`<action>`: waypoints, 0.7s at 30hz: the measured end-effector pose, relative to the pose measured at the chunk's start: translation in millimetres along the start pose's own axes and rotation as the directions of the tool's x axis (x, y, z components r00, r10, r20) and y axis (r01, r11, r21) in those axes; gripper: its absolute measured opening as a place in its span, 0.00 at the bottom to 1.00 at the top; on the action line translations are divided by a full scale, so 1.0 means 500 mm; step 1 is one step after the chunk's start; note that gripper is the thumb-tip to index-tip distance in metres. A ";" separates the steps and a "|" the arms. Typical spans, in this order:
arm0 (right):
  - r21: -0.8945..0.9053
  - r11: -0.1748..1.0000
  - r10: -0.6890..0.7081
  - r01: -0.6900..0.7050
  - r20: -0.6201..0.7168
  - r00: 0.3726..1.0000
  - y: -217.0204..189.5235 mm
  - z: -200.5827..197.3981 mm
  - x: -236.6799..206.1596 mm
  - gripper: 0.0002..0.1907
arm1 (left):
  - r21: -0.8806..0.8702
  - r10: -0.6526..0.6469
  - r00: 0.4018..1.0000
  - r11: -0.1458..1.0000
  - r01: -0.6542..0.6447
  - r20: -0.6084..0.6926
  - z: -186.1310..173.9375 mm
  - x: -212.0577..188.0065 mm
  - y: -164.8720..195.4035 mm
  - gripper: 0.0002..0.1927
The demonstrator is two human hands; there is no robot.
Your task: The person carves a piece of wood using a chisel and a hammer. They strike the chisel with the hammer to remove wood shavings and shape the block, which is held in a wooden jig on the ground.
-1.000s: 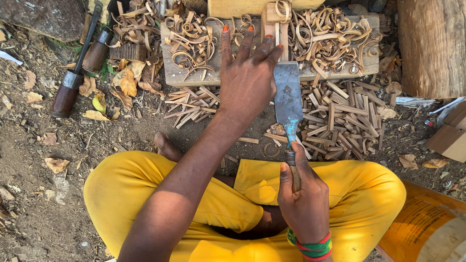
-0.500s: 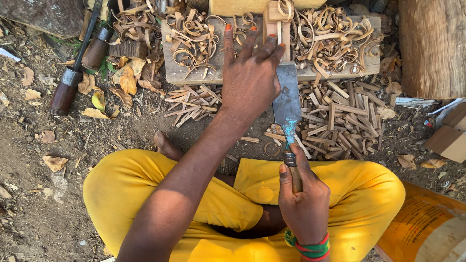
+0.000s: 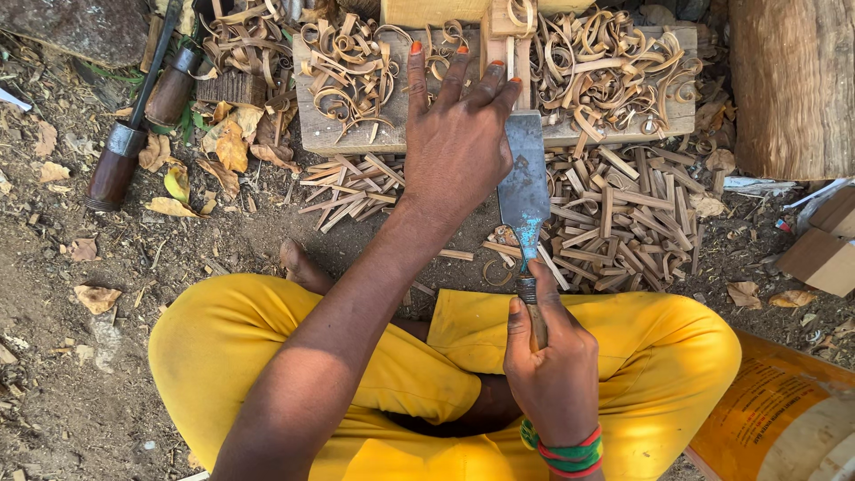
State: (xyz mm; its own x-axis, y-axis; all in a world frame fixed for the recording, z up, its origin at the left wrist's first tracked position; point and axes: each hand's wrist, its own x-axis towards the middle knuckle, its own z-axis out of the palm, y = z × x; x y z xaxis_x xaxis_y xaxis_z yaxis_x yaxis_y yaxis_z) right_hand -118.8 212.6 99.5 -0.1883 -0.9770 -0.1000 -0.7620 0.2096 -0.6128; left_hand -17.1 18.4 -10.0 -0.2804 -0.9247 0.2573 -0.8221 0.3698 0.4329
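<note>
chisel (image 3: 524, 183) edged forward, two hands

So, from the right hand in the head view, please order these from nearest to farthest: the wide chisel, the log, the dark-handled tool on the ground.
1. Wide chisel: held in the right hand.
2. Log: upper right.
3. Dark-handled tool: far upper left.
</note>
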 end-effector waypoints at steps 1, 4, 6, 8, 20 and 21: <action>-0.024 0.998 0.053 -0.053 0.030 0.998 -0.002 0.000 0.000 0.25 | -0.009 -0.002 1.000 1.000 0.002 0.006 -0.003 0.001 0.000 0.24; -0.086 0.983 0.172 -0.165 0.081 0.982 -0.007 0.000 0.003 0.26 | 0.026 0.004 1.000 1.000 -0.003 -0.023 -0.026 0.009 0.006 0.24; -0.074 0.990 0.125 -0.121 0.061 0.990 -0.011 0.000 0.005 0.26 | 0.070 0.039 0.999 0.997 -0.040 0.026 -0.057 0.011 0.016 0.26; -0.019 0.999 -0.044 0.044 -0.001 0.999 -0.015 0.002 0.010 0.26 | 0.086 0.073 0.995 0.993 -0.078 0.061 -0.092 -0.001 0.041 0.25; 0.092 0.995 0.046 -0.042 -0.038 0.998 -0.029 0.036 0.077 0.25 | -0.002 0.119 0.962 0.993 -0.122 0.247 -0.044 -0.033 0.074 0.25; 0.038 0.990 0.132 -0.132 0.001 0.991 -0.028 0.041 0.084 0.25 | -0.005 0.115 0.966 0.993 -0.117 0.233 -0.044 -0.021 0.072 0.25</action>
State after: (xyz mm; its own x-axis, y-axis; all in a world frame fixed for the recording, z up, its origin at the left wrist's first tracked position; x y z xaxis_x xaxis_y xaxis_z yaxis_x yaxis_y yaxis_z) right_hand -103.4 168.0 88.1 -0.2870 -0.9407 -0.1809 -0.7061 0.3354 -0.6236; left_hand -32.9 43.7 21.8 -0.4810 -0.8714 0.0967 -0.7810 0.4760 0.4043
